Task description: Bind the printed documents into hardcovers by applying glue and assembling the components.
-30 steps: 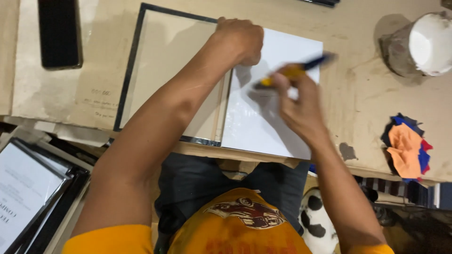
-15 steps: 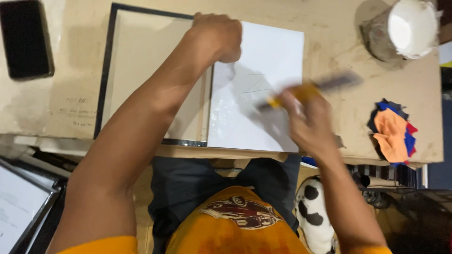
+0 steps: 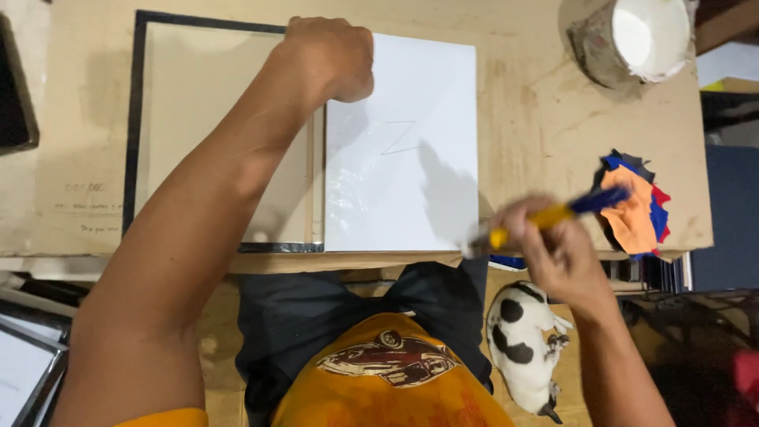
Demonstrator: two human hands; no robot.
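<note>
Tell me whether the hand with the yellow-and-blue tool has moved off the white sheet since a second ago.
Yes. The right hand with the yellow-and-blue tool has moved off the white sheet, right and toward the table's near edge.

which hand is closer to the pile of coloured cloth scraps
Right. The right hand, holding a yellow-and-blue tool, sits just beside the cloth scraps. The left hand presses the white sheet, far across the table.

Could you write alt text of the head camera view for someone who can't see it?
A person's left hand presses a white sheet on a wooden table, while the right hand holds a yellow-and-blue knife just beside it.
</note>
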